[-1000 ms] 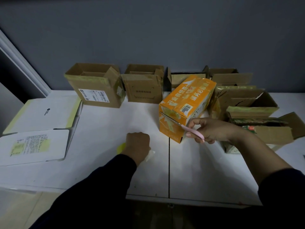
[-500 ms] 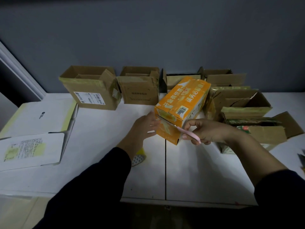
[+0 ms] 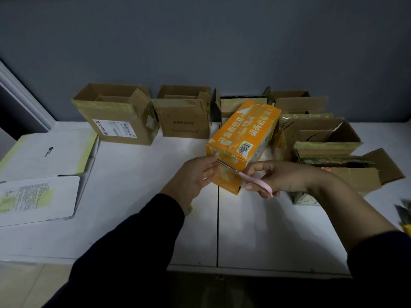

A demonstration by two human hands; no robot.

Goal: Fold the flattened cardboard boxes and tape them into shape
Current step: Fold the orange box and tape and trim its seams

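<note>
An orange printed box point(image 3: 246, 138) lies on its long side in the middle of the white table point(image 3: 133, 196), its taped near end facing me. My right hand point(image 3: 282, 177) grips pink-handled scissors point(image 3: 255, 181), whose blades reach across the box's near end. My left hand point(image 3: 193, 178) is at the left edge of that end, fingers straight and touching the box beside the blade tips. A tape roll point(image 3: 188, 209) peeks out on the table under my left wrist, mostly hidden.
Folded brown boxes stand along the back wall: one point(image 3: 115, 114) at left, another point(image 3: 184, 112) beside it, more behind the orange box. Two open boxes point(image 3: 322, 138) crowd the right. Flattened white boxes point(image 3: 37, 196) lie at the left.
My left hand left the tape roll on the table and moved up and right to the near end of the orange box. My right hand stays there with the scissors.
</note>
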